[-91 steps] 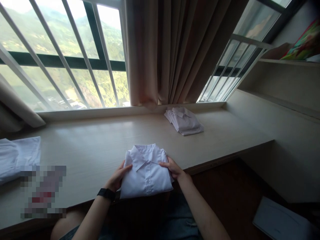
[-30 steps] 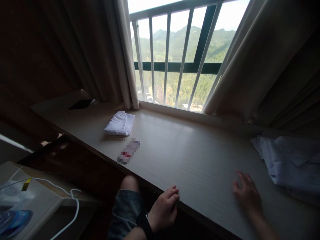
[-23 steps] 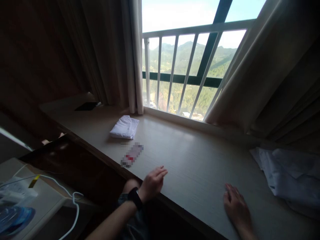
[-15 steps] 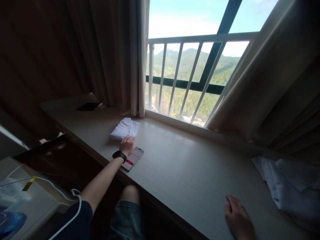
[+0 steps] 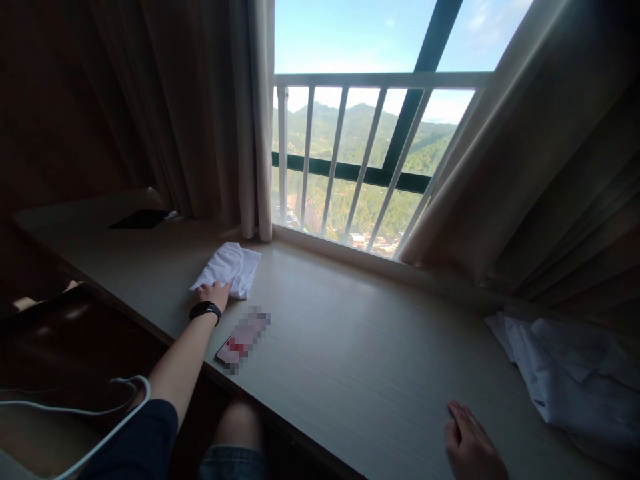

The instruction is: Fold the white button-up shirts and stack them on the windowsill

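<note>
A folded white cloth (image 5: pixel 229 265), perhaps a garment, lies on the desk left of the window. My left hand (image 5: pixel 216 293), with a black band on its wrist, is at the cloth's near edge, fingers bent over the fabric and gripping it; the fingertips are partly hidden. Just right of that wrist a phone (image 5: pixel 243 339) lies flat near the desk's front edge, its screen lit and partly pixelated. At the lower right my right hand (image 5: pixel 470 440) rests on the desk, empty, with fingers extended and the thumb slightly apart.
A crumpled pile of white cloth (image 5: pixel 575 373) sits on the right of the pale desk (image 5: pixel 360 347). Toward the far left end lies a dark flat object (image 5: pixel 140 219). Curtains and a window with a white railing (image 5: pixel 350 80) stand behind. A white cable (image 5: pixel 143 400) crosses my left arm.
My left hand has moved left from beside the phone to the cloth's near edge. The cloth's near left corner has shifted toward me. My view has turned slightly right; my right hand stays nearly in place.
</note>
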{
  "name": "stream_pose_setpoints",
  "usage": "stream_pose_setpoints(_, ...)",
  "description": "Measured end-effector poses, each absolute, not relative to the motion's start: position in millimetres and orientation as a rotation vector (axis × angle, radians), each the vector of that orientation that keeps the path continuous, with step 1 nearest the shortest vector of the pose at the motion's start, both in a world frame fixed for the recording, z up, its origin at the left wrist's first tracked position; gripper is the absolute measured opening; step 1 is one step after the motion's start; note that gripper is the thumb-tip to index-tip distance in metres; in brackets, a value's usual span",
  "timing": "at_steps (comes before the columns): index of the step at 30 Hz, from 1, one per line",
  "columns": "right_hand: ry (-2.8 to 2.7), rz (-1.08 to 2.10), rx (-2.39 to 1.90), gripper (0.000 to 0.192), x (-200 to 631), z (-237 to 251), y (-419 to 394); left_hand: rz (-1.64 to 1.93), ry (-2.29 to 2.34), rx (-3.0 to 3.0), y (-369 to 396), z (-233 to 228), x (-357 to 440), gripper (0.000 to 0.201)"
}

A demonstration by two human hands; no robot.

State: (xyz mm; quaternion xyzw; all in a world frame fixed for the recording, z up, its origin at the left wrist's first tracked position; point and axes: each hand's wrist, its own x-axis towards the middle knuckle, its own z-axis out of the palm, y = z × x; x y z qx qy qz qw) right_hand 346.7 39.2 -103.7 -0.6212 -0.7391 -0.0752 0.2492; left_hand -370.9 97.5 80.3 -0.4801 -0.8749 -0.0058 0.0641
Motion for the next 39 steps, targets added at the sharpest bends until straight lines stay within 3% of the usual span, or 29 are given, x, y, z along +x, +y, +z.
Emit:
stream_pose_setpoints(7, -2.03, -0.231, -1.674, 0.048, 340.5, -91.0, 36.3, -0.06, -2.59, -1.536, 120.9, 94.2, -359.0, 0.044)
stream_pose_setpoints(16, -2.01, -0.273, -1.683, 0.048, 336.2, -86.6, 35.2, -0.406, -2.496, -1.377, 133.9, 153.6, -353.5, 0.047)
stream_pose_setpoints(24, -1.982, -0.244, -1.702, 0.048, 332.5, -82.8, 34.1, -0.485, -2.523, -1.556, 129.6, 165.0, -368.4, 0.031)
stream_pose_setpoints(30, -1.952, -0.179, -1.717, 0.047, 330.9, -80.5, 33.2, -0.794, -2.387, -1.388, 126.8, 194.9, -367.3, 0.04)
stream_pose_setpoints(35, -1.948, -0.179, -1.719, 0.047, 330.6, -82.6, 34.8, -0.973, -2.262, -1.369, 138.4, 233.3, -345.2, 0.037)
stream_pose_setpoints(39, -1.925, -0.155, -1.728, 0.045, 325.2, -76.9, 34.2, -1.327, -2.01, -1.603, 144.9, 268.3, -293.4, 0.032)
